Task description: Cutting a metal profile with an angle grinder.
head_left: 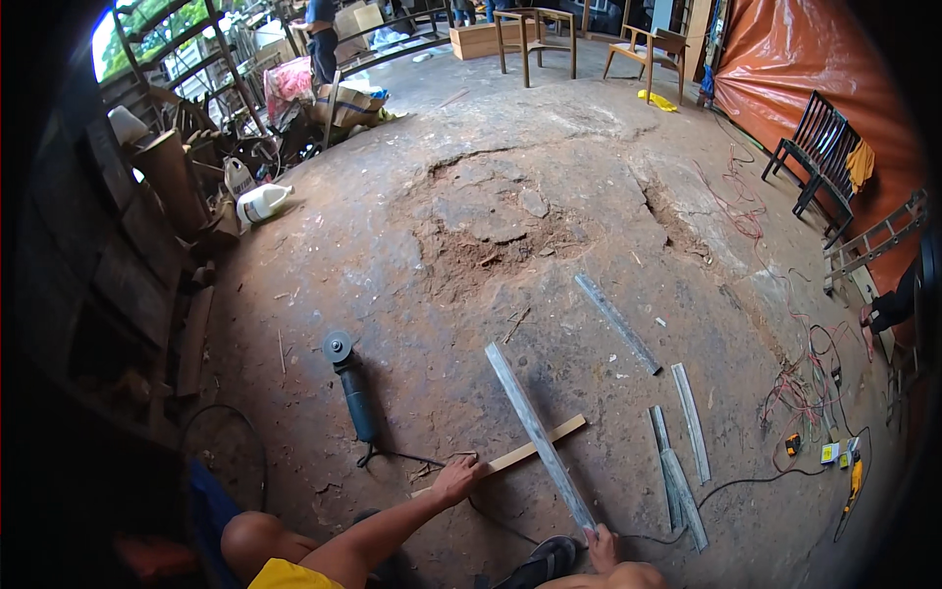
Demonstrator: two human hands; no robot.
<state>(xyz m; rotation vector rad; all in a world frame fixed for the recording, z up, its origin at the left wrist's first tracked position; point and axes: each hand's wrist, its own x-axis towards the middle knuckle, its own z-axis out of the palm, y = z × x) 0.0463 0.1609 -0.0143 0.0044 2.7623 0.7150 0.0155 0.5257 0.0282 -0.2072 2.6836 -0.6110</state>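
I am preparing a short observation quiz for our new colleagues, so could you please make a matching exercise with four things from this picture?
Things:
1. Angle grinder
2. Wooden strip
3. Long metal bar
4. Tarp

Places, colours and states:
A. Crosses over a lighter-coloured piece, its near end at the right hand
B. Orange, hanging at the right side
C. Lies on the floor untouched, its disc end pointing away from the wearer
D. Has the left hand on it

Right pairs: 1-C, 2-D, 3-A, 4-B.
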